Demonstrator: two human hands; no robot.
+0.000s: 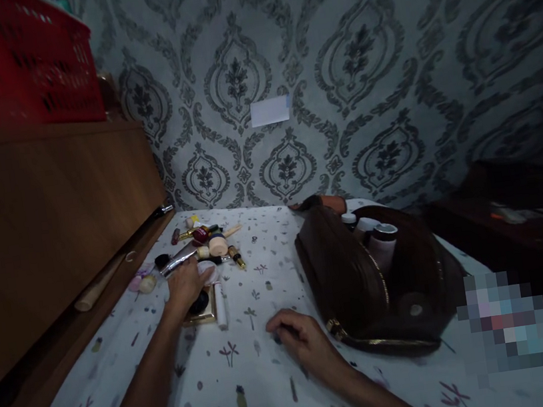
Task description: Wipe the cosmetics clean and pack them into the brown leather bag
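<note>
My left hand reaches into a pile of cosmetics on the white patterned sheet, its fingers lying on a round white compact and a gold-edged palette. A white tube lies beside that palette. My right hand rests on the sheet with fingers curled, and what they hold, if anything, is hidden. Just right of it lies an open brown zip bag with white bottles standing inside.
A brown wooden panel runs along the left, with a red plastic crate on top. Patterned wallpaper closes the back. Dark furniture stands at the right. A wooden stick lies along the panel's foot.
</note>
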